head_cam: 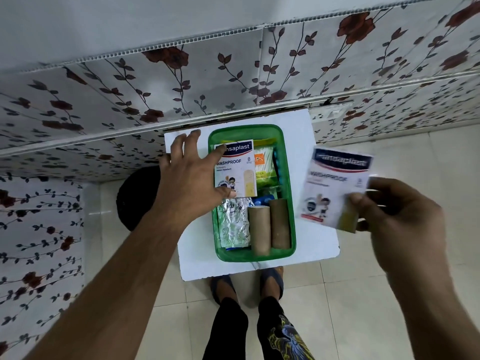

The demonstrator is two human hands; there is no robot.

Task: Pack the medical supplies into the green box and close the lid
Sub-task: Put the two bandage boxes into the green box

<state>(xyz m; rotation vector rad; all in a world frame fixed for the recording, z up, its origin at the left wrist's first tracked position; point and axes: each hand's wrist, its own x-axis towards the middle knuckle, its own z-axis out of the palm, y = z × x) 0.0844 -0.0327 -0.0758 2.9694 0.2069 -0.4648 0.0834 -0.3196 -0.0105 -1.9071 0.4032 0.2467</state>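
Floral-patterned wall panels behind; pale tiled floor below. A small white surface stands against the wall and carries the green box, lid off, roughly centred on it. Box contents, far end: a Hansaplast washproof plaster pack lying on top at the left, a green-and-orange cotton swab packet beside it toward the right wall. Near end: a silver foil packet on the left, two brown bandage rolls side by side on the right, long axes running toward the near edge. Something blue shows between the plaster pack and the rolls; cannot tell what it is. My left hand is over the box's left rim, fingers spread, thumb tip touching the lower edge of the plaster pack in the box. My right hand is off the surface's right edge, above the floor, pinching a second Hansaplast pack by its lower right corner between thumb and fingers; this pack is motion-blurred and tilted. My feet are at the near edge.
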